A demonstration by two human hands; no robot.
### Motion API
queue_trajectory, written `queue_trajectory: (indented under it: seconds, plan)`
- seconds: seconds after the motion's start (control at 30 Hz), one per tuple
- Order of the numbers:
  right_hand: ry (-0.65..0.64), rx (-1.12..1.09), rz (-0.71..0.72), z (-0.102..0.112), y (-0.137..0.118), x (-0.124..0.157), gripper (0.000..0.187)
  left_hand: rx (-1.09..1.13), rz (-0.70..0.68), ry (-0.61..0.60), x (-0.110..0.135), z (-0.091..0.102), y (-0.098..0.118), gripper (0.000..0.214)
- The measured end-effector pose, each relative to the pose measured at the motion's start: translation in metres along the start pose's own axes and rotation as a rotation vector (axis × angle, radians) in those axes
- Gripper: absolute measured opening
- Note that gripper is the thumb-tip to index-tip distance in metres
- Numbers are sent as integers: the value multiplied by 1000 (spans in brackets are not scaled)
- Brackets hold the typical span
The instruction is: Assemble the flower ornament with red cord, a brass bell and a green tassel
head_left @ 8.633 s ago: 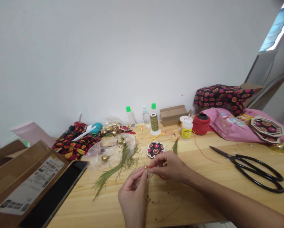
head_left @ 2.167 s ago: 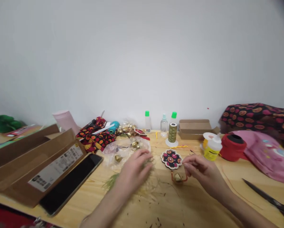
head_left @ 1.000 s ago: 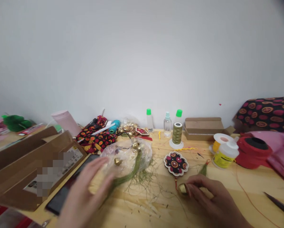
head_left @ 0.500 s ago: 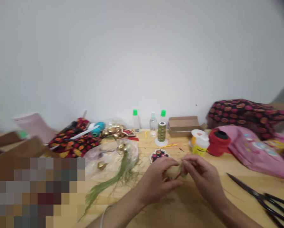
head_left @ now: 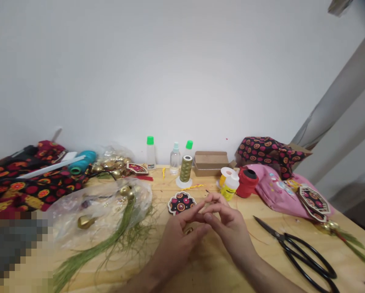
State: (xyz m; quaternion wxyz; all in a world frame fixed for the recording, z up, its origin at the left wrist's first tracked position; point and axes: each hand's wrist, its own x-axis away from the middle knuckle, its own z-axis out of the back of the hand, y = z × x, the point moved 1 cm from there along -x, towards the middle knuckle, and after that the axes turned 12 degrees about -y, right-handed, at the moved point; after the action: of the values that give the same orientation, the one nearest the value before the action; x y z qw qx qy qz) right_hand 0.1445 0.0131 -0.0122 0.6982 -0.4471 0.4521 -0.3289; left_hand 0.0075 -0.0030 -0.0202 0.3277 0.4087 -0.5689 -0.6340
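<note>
A gold bell was ringed by the left hand near the scalloped ornament; what was gripped there, or by the right hand, could not be told. Loosely pinched, the bell might be dropped.

A plain pale-grey wall, brightest near its middle, rises behind a light wood-grained table.
</note>
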Motion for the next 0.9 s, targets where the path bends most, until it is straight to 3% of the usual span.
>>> queue_trajectory:
  seconds: [0.13,0.3,0.4,0.57,0.73,0.9]
  plan:
    - [-15,-123,-54,-5,1,-2,10,15,22,-13,1,1,1,22]
    - [-117,-293,-146,-6,6,-9,14,56,15,28,0,2,-4,24]
    - [-164,-220,-128,-1,4,-15,17,62,25,63,0,4,-8,27]
    - [-261,44,23,0,-1,-18,19,81,42,91,-2,8,-12,27]
    - [-131,171,64,-8,7,-8,14,72,15,57,-1,8,-9,25]
    - [-42,101,32,-13,16,-3,13,-22,17,-3,1,8,-5,25]
